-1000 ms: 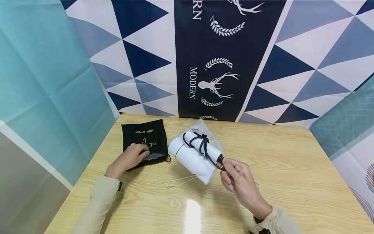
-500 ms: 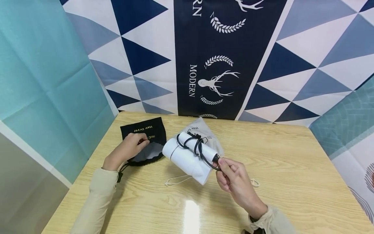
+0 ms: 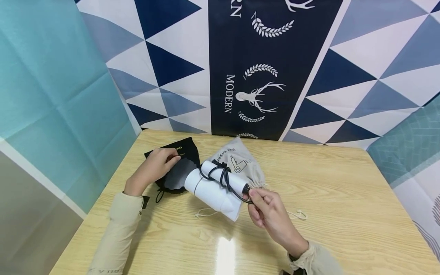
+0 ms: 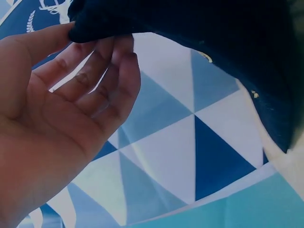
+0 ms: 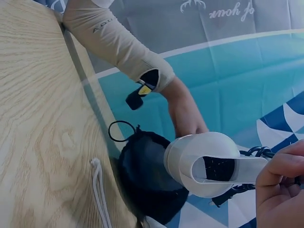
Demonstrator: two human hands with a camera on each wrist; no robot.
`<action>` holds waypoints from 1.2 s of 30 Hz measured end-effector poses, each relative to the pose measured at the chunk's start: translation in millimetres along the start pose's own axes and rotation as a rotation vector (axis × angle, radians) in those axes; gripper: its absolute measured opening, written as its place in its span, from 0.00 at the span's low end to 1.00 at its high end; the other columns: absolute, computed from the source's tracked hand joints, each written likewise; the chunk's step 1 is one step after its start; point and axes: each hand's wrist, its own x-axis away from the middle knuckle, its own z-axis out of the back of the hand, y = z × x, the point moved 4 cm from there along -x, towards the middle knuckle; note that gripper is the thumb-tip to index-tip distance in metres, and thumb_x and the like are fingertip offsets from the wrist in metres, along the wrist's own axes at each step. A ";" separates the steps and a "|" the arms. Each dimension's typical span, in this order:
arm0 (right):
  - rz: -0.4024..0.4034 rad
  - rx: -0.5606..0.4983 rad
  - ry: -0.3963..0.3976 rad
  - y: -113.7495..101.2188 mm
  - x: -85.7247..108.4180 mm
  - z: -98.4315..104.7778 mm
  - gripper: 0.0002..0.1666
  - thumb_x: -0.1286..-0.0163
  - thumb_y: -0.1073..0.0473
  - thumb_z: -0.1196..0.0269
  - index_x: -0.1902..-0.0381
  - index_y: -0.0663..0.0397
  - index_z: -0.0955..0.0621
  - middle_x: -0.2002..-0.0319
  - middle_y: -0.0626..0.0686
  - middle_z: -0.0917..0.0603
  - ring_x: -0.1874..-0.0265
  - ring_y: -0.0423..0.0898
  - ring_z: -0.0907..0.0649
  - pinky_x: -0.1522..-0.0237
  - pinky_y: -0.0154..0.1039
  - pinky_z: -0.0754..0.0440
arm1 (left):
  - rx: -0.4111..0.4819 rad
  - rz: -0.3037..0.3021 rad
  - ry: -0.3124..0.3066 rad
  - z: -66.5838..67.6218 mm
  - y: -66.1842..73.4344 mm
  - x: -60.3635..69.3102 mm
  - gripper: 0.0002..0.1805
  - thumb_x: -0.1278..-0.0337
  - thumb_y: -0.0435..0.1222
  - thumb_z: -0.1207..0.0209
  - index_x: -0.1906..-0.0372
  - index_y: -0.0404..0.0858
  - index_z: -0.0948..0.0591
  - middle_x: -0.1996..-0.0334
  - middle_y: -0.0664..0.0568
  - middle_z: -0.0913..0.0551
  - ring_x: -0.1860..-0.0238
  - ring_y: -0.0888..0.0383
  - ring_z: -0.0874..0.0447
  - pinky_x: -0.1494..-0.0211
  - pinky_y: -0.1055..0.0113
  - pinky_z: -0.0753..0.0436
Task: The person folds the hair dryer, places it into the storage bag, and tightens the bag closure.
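In the head view my left hand (image 3: 152,166) pinches the upper side of a black drawstring pouch (image 3: 188,146), whose mouth gapes toward me with a grey lining showing. The left wrist view has the dark cloth (image 4: 190,21) between thumb and fingers. My right hand (image 3: 271,217) grips a white hair dryer (image 3: 209,194) at the end of its handle, where the black cord comes out. That cord (image 3: 225,177) is wound round the handle. Held above the table, the dryer has its barrel end beside the pouch mouth. The right wrist view shows the dryer (image 5: 216,142) before the pouch (image 5: 142,166).
Behind the dryer, a light grey drawstring pouch (image 3: 240,160) printed with a hair dryer lies on the wooden table (image 3: 330,206). Its pale cords (image 3: 299,215) spread to both sides. Patterned cloth walls (image 3: 254,68) stand along the back and sides.
My left hand has raised the black pouch's upper layer, and its mouth has widened. The hair dryer in my right hand has moved left toward it, uncovering more of the grey pouch.
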 end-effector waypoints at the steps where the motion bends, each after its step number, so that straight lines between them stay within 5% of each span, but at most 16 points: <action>1: -0.006 0.001 -0.005 1.5 -0.9 -1.5 0.16 0.18 0.64 0.56 0.59 0.62 0.21 0.84 0.43 0.28 0.89 0.37 0.36 0.93 0.43 0.48 | -0.003 0.001 -0.003 0.9 2.9 -0.7 0.08 0.29 0.37 0.42 0.64 0.38 0.17 0.77 0.55 0.23 0.79 0.59 0.30 0.71 0.62 0.28; 5: -0.008 -0.006 -0.037 5.9 -4.8 -8.2 0.16 0.18 0.64 0.56 0.58 0.62 0.21 0.84 0.43 0.28 0.90 0.39 0.37 0.93 0.44 0.48 | -0.017 -0.010 -0.020 3.1 14.6 -2.1 0.08 0.29 0.37 0.42 0.64 0.38 0.17 0.79 0.56 0.24 0.79 0.60 0.30 0.70 0.62 0.28; 12: 0.012 0.054 -0.047 10.0 -10.8 -15.6 0.19 0.19 0.64 0.55 0.58 0.79 0.26 0.84 0.44 0.28 0.91 0.40 0.36 0.94 0.47 0.48 | -0.043 -0.036 -0.022 7.6 30.8 -3.3 0.10 0.29 0.37 0.42 0.69 0.40 0.18 0.82 0.57 0.27 0.80 0.60 0.32 0.72 0.63 0.30; 23: 0.039 0.068 -0.109 10.5 -16.9 -24.7 0.18 0.19 0.65 0.55 0.60 0.80 0.27 0.87 0.53 0.31 0.92 0.41 0.35 0.96 0.39 0.41 | -0.037 -0.062 -0.039 5.9 36.1 -1.5 0.08 0.29 0.36 0.42 0.68 0.41 0.18 0.81 0.57 0.26 0.80 0.61 0.31 0.72 0.64 0.28; 36: -0.047 0.105 -0.077 21.3 -26.6 -21.8 0.22 0.19 0.61 0.53 0.57 0.82 0.27 0.85 0.45 0.28 0.89 0.36 0.32 0.92 0.38 0.37 | -0.044 -0.075 -0.060 1.8 43.6 5.9 0.09 0.29 0.36 0.42 0.69 0.44 0.19 0.80 0.59 0.26 0.79 0.63 0.30 0.69 0.65 0.26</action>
